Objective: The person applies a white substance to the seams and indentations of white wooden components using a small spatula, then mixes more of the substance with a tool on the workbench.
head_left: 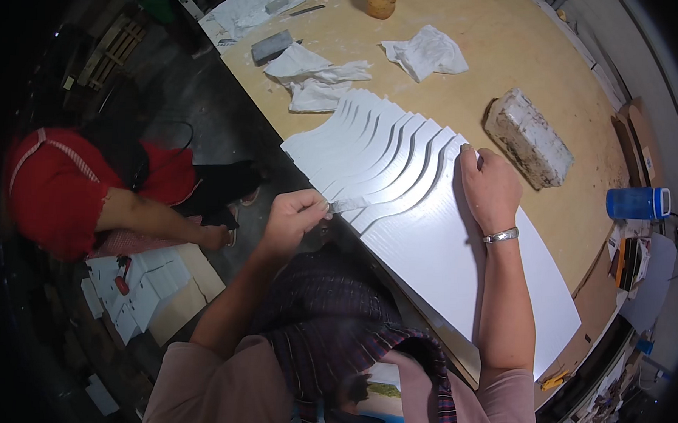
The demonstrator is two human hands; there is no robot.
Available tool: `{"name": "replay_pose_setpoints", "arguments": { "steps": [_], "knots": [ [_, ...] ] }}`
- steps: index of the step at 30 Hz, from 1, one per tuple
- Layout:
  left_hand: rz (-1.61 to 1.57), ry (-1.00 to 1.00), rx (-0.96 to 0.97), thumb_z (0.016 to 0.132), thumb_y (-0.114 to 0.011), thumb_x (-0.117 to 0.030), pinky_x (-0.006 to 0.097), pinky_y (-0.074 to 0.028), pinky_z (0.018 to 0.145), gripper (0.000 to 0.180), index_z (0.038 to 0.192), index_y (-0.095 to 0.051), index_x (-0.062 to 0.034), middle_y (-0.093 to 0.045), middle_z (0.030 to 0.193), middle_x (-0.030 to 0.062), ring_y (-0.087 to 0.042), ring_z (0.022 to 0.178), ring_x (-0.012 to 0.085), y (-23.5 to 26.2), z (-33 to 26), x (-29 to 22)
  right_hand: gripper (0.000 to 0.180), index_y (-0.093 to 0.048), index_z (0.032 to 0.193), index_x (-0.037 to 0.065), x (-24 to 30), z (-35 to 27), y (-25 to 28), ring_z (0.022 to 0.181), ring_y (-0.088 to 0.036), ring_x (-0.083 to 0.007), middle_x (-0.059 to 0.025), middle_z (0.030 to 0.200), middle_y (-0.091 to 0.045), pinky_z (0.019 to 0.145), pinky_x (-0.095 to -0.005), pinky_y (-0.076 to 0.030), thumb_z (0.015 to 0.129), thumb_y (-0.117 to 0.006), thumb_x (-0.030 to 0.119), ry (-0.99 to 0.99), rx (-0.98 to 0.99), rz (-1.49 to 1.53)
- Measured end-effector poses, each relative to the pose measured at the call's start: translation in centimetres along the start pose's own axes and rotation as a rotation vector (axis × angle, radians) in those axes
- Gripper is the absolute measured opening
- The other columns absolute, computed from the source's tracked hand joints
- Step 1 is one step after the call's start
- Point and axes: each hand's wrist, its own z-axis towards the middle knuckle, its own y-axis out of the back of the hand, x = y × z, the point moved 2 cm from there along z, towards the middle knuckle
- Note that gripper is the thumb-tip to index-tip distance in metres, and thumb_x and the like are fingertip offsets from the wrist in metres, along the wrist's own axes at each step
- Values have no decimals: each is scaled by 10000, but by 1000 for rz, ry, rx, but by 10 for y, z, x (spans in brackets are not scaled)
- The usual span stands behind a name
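The left grip [293, 218] pinches a thin pale strip [348, 205]; the right grip [493, 189] curls on the slotted white panel [443, 254], its contents hidden. The panel lies along the near edge of the tan table [542, 65]; leftward, a person in red [60, 188] bends low above dark floor [222, 123].

free: table [465, 96], rightmost cloth [427, 55] to block [529, 140] | obstacle: block near right hand [493, 184]
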Motion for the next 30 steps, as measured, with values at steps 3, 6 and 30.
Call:
{"name": "replay_pose_setpoints", "arguments": {
  "steps": [3, 6, 30],
  "knots": [
    [-21, -10, -2, 878, -563, -98, 195, -269, 501, 174, 756, -633, 6, -457, 583, -58, -357, 537, 22, -2, 0, -2, 463, -607, 663, -14, 0, 0, 0, 613, -576, -385, -204, 617, -595, 591, -450, -441, 833, -472, 395, 1, 4, -2],
    [-5, 7, -30, 873, -569, -105, 193, -272, 506, 175, 753, -630, 6, -466, 596, -54, -363, 548, 21, 2, -1, 1, 461, -607, 663, -11, 1, 0, 0, 611, -576, -382, -201, 615, -594, 588, -451, -439, 835, -473, 395, 1, 0, -3],
    [13, -27, 101, 856, -570, -69, 205, -378, 587, 136, 765, -615, 23, -568, 693, -10, -483, 642, 56, -16, -2, -25, 465, -609, 650, -21, 1, -1, 2, 596, -575, -382, -206, 608, -592, 582, -446, -445, 829, -479, 388, 10, -3, 8]
  ]
}}
